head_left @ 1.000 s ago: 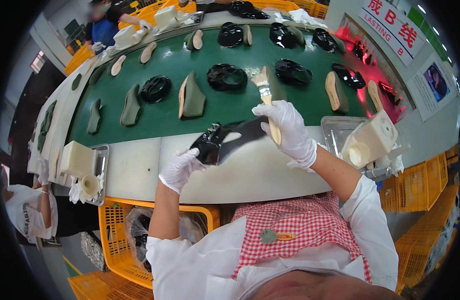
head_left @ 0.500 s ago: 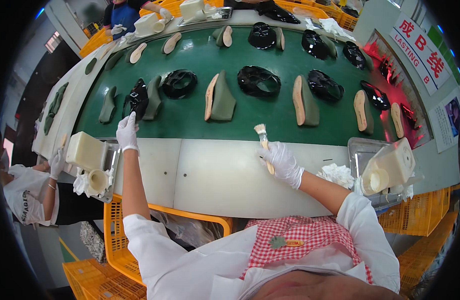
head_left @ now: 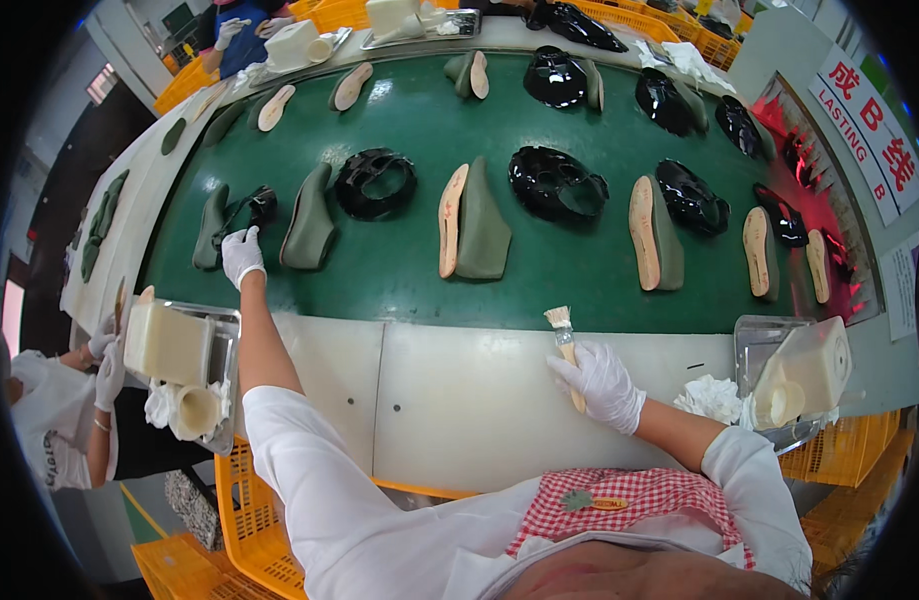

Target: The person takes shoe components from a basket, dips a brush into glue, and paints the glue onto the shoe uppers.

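Note:
My left hand (head_left: 243, 256), in a white glove, reaches over the green work surface (head_left: 399, 290). Its fingers are closed on the near end of a glossy black shoe upper (head_left: 251, 208). That upper lies against a green shoe last (head_left: 210, 228) on its left. To the right of the hand another green last (head_left: 307, 222) lies on its own. My gloved right hand (head_left: 603, 388) grips a brush (head_left: 565, 346) by its wooden handle, pale bristles pointing away from me. The brush is over the pale front ledge (head_left: 459, 370).
Black uppers (head_left: 376, 184) and green lasts with beige insoles (head_left: 449, 222) lie in two rows. Metal trays with white containers stand at left (head_left: 169, 340) and right (head_left: 807, 365). Yellow crates (head_left: 254, 520) sit below the ledge. Co-workers stand at far left (head_left: 59, 410) and back (head_left: 241, 40).
My left hand has shifted the black upper leftward, from beside the right-hand last to beside the left-hand one. My right hand still holds the brush. The whole view has shifted somewhat.

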Available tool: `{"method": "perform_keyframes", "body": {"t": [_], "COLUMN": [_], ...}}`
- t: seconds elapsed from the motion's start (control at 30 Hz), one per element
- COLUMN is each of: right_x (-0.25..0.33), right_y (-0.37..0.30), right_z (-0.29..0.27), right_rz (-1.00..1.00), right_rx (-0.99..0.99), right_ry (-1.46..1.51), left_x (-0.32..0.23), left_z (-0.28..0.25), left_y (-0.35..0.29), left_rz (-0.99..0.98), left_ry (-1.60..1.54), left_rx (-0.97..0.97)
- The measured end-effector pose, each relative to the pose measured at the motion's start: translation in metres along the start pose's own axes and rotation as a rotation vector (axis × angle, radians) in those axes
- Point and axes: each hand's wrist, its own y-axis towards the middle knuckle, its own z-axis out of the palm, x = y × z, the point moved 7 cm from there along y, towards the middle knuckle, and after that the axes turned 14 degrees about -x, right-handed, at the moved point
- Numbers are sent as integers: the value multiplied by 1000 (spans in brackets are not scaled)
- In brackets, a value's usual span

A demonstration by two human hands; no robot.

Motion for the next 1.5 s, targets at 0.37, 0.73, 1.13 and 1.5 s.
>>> {"method": "perform_keyframes", "body": {"t": [0.37,0.73,1.13,1.5], "right_x": [5,9,4,24], "right_y": [4,1,7,8], "right_z": [6,8,8,7], "right_rz": [-20,-68,-16,-52], "right_rx": [59,-21,-105,-175], "right_ry": [-15,0,39,114], "left_x": [17,38,128,326], "left_z": [62,-29,-283,-316], "left_y": [12,-60,-269,-494], "left_rz": [-194,-189,-633,-923], "left_ry": [-21,-215,-573,9], "left_rx": [17,42,-99,4]}}
